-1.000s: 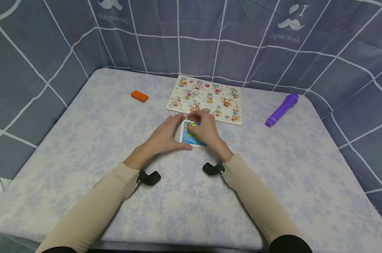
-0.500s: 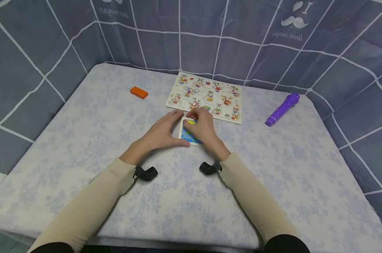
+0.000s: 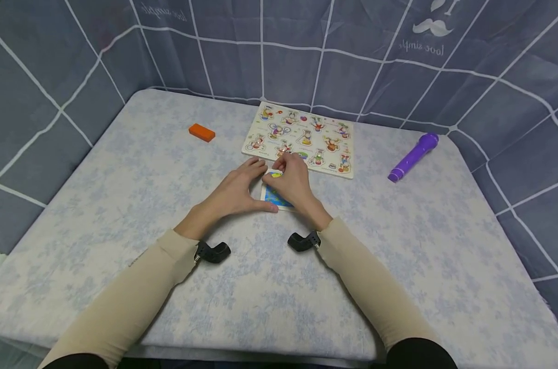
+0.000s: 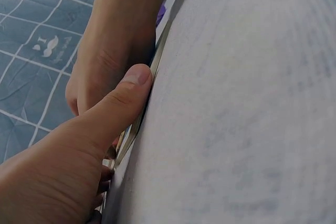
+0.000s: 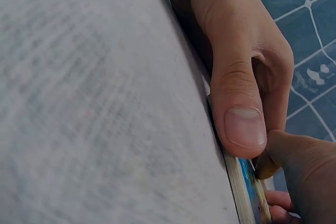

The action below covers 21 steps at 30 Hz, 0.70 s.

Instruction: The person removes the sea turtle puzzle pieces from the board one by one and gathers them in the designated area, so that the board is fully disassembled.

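Note:
A small square picture puzzle [image 3: 272,198] with a blue face and pale rim lies flat on the table. My left hand [image 3: 235,192] holds it from the left, thumb along the near edge and fingertips by the far left corner. Over its right part reaches my right hand [image 3: 296,183], whose thumb and curled fingers pinch at a yellow puzzle piece [image 3: 276,175] near the far left corner; most of that piece is hidden. The right wrist view shows the left thumb [image 5: 244,127] against the wooden edge of the puzzle.
Behind the hands lies a larger white puzzle board [image 3: 302,136] with cartoon figures. An orange block [image 3: 202,132] sits at the back left, and a purple toy microphone [image 3: 413,157] at the right. A grey-blue checked curtain [image 3: 288,51] encloses the patterned tablecloth [image 3: 279,302].
The right hand has shifted slightly left and away from me across the small puzzle, covering more of the yellow part. The left hand keeps its place at the puzzle's edge.

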Tool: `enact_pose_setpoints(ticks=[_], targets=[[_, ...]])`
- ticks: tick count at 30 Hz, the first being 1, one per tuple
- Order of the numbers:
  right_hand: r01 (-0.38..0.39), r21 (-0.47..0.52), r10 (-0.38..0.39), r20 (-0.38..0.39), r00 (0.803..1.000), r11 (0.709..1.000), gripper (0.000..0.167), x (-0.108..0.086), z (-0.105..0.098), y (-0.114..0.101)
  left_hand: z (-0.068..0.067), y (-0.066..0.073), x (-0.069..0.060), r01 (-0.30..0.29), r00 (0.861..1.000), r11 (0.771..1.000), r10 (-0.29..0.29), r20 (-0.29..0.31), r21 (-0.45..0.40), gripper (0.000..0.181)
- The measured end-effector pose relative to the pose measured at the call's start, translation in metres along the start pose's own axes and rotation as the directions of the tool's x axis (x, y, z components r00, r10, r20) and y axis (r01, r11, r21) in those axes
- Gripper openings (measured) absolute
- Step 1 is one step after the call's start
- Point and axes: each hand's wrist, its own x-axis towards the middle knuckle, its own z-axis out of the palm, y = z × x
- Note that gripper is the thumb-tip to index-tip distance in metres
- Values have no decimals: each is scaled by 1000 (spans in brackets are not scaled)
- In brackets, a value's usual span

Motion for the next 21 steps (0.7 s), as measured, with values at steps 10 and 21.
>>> enact_pose_setpoints(ticks=[10, 21], targets=[[7, -1, -7, -31, 999, 1000, 21, -3, 2, 1, 1, 0, 0, 2, 1000, 1000, -2, -6, 1, 113], [14, -3, -14, -36, 999, 1000, 21, -5, -1, -1, 1, 1, 0, 10, 1000, 1000, -10, -9, 10, 113]])
